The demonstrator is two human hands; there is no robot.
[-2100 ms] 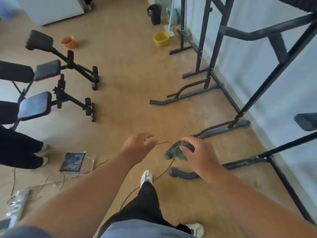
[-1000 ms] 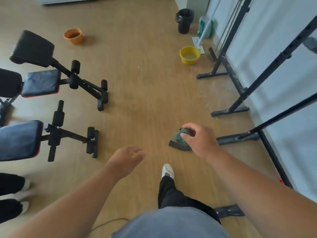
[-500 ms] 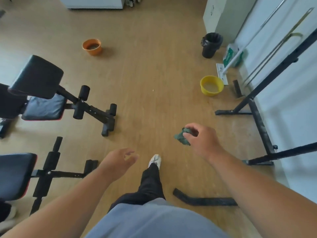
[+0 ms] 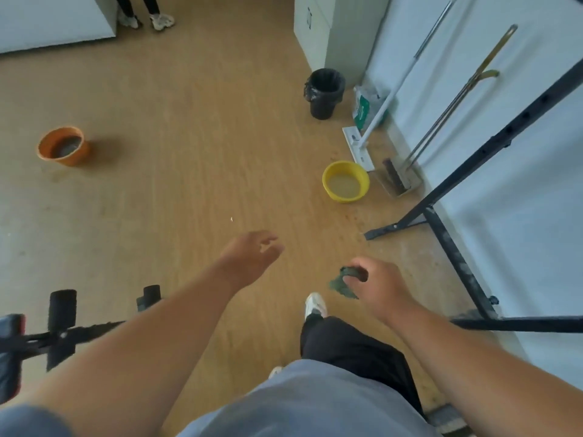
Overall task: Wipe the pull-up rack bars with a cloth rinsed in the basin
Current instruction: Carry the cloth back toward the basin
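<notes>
Green cloth (image 4: 342,287) bunched in our right hand (image 4: 377,287), fingers curled round it, left hand (image 4: 249,257) loose and empty, we face the yellow basin (image 4: 345,181) ahead, likely to rinse.

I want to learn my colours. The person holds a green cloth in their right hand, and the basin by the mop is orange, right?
Not quite. In the head view, the basin beside the mop is yellow; the orange one stands far off to the left. The green cloth in the right hand is correct.
</notes>
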